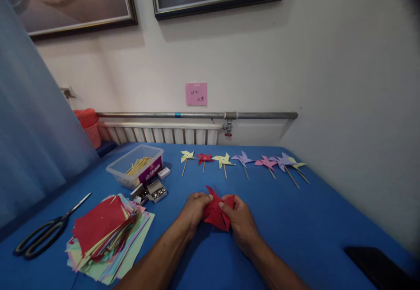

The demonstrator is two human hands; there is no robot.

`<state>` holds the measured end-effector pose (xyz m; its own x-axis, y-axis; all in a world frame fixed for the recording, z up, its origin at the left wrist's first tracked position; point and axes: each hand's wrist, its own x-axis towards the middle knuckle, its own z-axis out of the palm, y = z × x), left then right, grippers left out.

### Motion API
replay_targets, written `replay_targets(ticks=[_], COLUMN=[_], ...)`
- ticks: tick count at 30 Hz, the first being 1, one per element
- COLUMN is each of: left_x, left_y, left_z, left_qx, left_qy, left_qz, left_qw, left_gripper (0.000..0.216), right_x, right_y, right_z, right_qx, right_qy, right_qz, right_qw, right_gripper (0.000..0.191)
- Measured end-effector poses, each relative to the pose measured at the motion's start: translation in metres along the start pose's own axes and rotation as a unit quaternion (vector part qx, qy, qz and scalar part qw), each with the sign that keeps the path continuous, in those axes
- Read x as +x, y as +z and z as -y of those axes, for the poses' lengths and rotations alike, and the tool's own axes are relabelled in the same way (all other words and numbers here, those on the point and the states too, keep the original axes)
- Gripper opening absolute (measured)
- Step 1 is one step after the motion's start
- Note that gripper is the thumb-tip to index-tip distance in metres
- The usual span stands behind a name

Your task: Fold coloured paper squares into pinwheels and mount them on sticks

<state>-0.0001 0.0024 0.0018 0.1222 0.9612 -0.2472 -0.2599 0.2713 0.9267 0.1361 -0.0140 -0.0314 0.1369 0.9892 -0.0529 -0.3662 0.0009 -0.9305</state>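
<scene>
A red paper pinwheel (pixel 216 214), cut into flaps and partly folded, is held above the blue table between both hands. My left hand (pixel 197 209) pinches its left side, thumb on top. With thumb and fingers, my right hand (pixel 239 220) grips the right side and a raised flap. Beyond the hands lies a row of several finished pinwheels on sticks, among them a red one (pixel 205 158), a pale yellow one (pixel 224 161) and a purple one (pixel 243 159). Left of my forearm sits a stack of coloured paper squares (pixel 101 224), red on top.
Scissors (pixel 52 231) lie at the far left. A clear plastic tub (pixel 118 167) holds thin wooden sticks (pixel 139 166). Beside it are opened small boxes of metal pins (pixel 157 192) and a white box (pixel 164 173). A black object (pixel 377 263) lies at the right edge.
</scene>
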Motion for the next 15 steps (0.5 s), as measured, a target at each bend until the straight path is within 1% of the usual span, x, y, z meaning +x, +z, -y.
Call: replay_targets(ticks=[4, 6, 10, 13, 15], left_x=[0.0, 0.001, 0.003, 0.004, 0.004], left_y=[0.0, 0.0, 0.001, -0.002, -0.004], left_z=[0.0, 0.0, 0.0, 0.0, -0.001], left_qx=[0.02, 0.04, 0.052, 0.048, 0.035], left_qy=[-0.005, -0.005, -0.005, 0.001, 0.003], left_qz=[0.01, 0.005, 0.002, 0.005, -0.005], left_qw=[1.0, 0.999, 0.999, 0.999, 0.999], left_gripper=[0.034, 0.034, 0.036, 0.035, 0.033], right_x=[0.001, 0.001, 0.0, -0.003, -0.006], right_y=[-0.001, -0.001, 0.0, 0.002, 0.004], right_z=[0.0, 0.0, 0.001, 0.005, 0.011], right_qx=[-0.019, -0.019, -0.02, 0.001, 0.038], right_qy=[-0.005, -0.008, -0.013, 0.001, 0.011], right_qz=[-0.004, -0.001, 0.003, 0.026, 0.059], right_qw=[1.0, 1.0, 1.0, 1.0, 0.997], right_gripper=[0.027, 0.025, 0.027, 0.029, 0.029])
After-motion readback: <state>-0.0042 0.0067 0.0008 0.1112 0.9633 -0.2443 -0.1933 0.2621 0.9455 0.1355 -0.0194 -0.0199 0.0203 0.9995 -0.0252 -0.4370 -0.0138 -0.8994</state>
